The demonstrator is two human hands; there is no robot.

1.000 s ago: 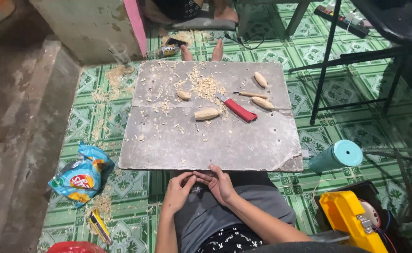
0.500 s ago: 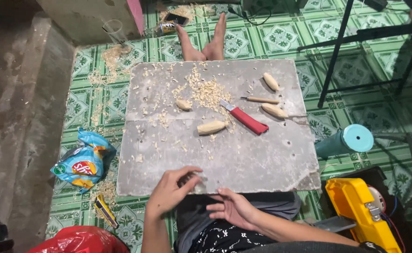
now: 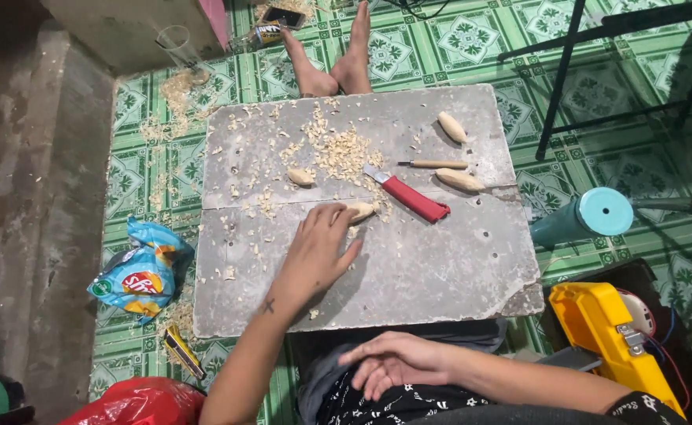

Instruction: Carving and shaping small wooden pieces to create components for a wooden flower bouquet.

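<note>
My left hand [image 3: 318,252] reaches over the grey board [image 3: 425,267] with its fingers spread, the fingertips touching a small carved wood piece [image 3: 358,211] near the middle. Beside that piece lies a red-handled knife [image 3: 409,197]. Another small wood piece [image 3: 301,176] rests by a pile of shavings [image 3: 340,149]. Two more carved pieces [image 3: 452,126] [image 3: 459,180] and a thin wooden-handled tool [image 3: 434,164] lie at the board's right. My right hand [image 3: 397,362] rests loosely on my lap, holding nothing.
A snack bag [image 3: 137,275] and a small yellow cutter [image 3: 182,352] lie on the green tiled floor at left. A teal cylinder [image 3: 582,219] and a yellow tool [image 3: 614,334] sit at right. A black metal frame [image 3: 566,71] stands at far right. My bare feet [image 3: 334,67] show beyond the board.
My left hand has moved forward from the board's near edge to the carved wood piece at the middle. My right hand has dropped back onto my lap.
</note>
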